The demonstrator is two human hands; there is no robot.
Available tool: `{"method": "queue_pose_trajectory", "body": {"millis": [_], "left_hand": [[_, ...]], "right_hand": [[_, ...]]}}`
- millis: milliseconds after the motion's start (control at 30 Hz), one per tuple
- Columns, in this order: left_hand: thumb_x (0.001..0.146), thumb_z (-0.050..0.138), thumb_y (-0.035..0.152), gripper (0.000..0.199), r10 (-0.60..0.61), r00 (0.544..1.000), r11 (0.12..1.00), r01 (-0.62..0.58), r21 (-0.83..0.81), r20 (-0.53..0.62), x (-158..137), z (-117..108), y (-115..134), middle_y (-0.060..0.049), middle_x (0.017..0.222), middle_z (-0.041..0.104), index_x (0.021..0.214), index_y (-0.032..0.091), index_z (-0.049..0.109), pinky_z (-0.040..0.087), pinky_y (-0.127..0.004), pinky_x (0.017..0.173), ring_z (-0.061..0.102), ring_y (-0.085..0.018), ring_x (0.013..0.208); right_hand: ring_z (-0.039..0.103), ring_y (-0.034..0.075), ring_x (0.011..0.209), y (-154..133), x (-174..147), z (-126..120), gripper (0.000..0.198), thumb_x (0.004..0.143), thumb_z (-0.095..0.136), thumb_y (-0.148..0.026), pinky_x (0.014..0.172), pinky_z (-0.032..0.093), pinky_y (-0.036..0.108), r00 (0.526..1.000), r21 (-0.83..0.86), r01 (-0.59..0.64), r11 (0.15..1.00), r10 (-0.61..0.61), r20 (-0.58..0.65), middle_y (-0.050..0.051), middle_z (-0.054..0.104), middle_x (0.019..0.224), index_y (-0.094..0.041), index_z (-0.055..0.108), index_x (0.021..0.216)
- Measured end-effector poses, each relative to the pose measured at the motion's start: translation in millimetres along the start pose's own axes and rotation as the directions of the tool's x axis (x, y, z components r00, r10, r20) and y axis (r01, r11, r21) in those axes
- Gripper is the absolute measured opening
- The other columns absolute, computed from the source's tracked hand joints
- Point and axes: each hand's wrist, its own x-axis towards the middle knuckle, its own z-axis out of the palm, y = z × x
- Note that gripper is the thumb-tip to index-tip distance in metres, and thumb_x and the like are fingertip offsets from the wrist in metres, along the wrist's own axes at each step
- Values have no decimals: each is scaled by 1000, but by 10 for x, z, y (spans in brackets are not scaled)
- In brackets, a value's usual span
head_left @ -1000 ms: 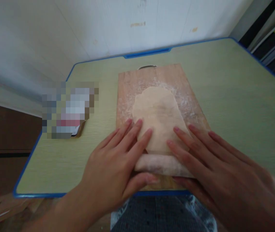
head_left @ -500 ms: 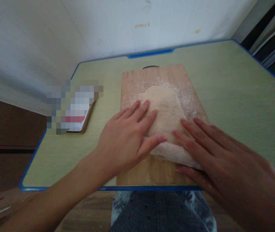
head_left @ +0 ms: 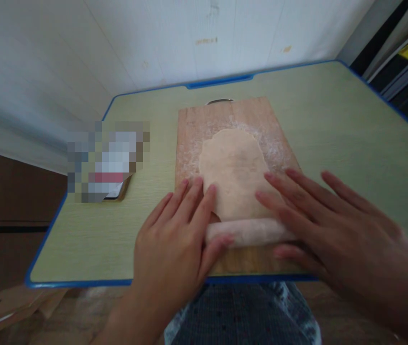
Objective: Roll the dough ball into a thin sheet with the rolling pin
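A flattened sheet of dough (head_left: 234, 167) with an uneven edge lies on the floured wooden board (head_left: 189, 124). Across its near end is a pale, flour-dusted rolling pin (head_left: 249, 232), roughly level from left to right. My left hand (head_left: 173, 235) rests over the pin's left end, fingers stretched forward and thumb along the near side. Over the right end lies my right hand (head_left: 319, 227), with fingers spread and thumb apart. Both palms are turned down, and the pin's ends are hidden beneath them.
The board sits on a pale green table (head_left: 347, 124) with a blue rim. A pixelated phone-like object (head_left: 114, 187) lies on the left. The white wall (head_left: 175, 43) rises behind the table, and dark shelving (head_left: 405, 76) stands at the right.
The rolling pin has turned from slanted to nearly level. My left hand has moved back toward me and left, uncovering more dough; my right hand has shifted slightly and its fingers have spread.
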Motion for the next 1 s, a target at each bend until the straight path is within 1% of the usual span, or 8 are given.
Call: {"method": "queue_pose_trajectory", "body": {"millis": [167, 300, 400, 500, 600, 700, 867, 1000], "left_hand": [[99, 24, 37, 54, -143, 988, 985, 148, -93, 61, 245, -24, -78, -18, 138, 54, 130, 7, 56, 43, -49, 106, 50, -31, 129], [98, 26, 34, 52, -241, 967, 963, 250, -104, 85, 269, -53, -40, -17, 141, 52, 133, 7, 53, 40, -51, 108, 45, -31, 133], [98, 24, 34, 52, -208, 974, 975, 214, -56, 88, 181, -86, 62, -17, 139, 54, 131, 8, 56, 43, -55, 105, 48, -33, 131], [98, 24, 34, 51, -113, 992, 993, 111, 29, 62, 39, -110, 169, -15, 138, 55, 130, 12, 57, 48, -59, 98, 51, -35, 128], [98, 26, 36, 49, -22, 997, 997, 17, 73, 70, -79, -113, 221, -12, 141, 52, 135, 15, 51, 52, -57, 94, 51, -33, 128], [98, 27, 37, 50, -19, 998, 995, 12, 100, 64, -92, -105, 206, -13, 142, 51, 137, 14, 48, 51, -57, 94, 49, -34, 130], [100, 23, 38, 52, -34, 997, 999, 32, 27, 73, 41, -79, 136, -17, 140, 52, 133, 11, 53, 51, -57, 94, 50, -35, 129], [100, 21, 40, 54, -14, 995, 1000, 14, 7, 96, 10, -52, 149, -17, 143, 49, 136, 11, 49, 52, -55, 95, 47, -34, 131]], "right_hand": [[38, 34, 136, 383, 468, 115, 71, 96, 15, -59, 106, 36, 55, 990, 84, 109, 990, -115, 77, 18, 46, 145, -13, 48, 139], [30, 33, 140, 526, 684, 206, 75, 96, 7, -57, 109, 31, 56, 989, 152, 46, 987, -67, 133, 20, 40, 149, -10, 41, 144], [29, 30, 141, 468, 573, 180, 69, 98, 12, -54, 111, 29, 54, 991, 144, 20, 989, -39, 124, 19, 38, 151, -12, 39, 145], [30, 26, 141, 357, 298, 87, 61, 99, 19, -51, 111, 31, 50, 984, 171, 76, 982, -102, 148, 15, 38, 151, -17, 39, 145], [31, 24, 141, 298, 123, 25, 56, 99, 26, -50, 110, 34, 49, 985, 148, 60, 987, -83, 149, 9, 36, 153, -24, 36, 147], [29, 27, 141, 342, 262, 56, 60, 98, 22, -53, 110, 32, 51, 989, 125, 37, 991, -54, 136, 12, 37, 152, -21, 41, 145], [27, 30, 142, 465, 827, 162, 64, 98, 17, -55, 110, 26, 57, 985, 148, -13, 989, -12, 171, 16, 33, 154, -17, 39, 146], [30, 29, 141, 365, 771, 125, 61, 100, 18, -49, 110, 28, 55, 987, 89, -71, 993, 57, 147, 16, 38, 151, -14, 39, 145]]}}
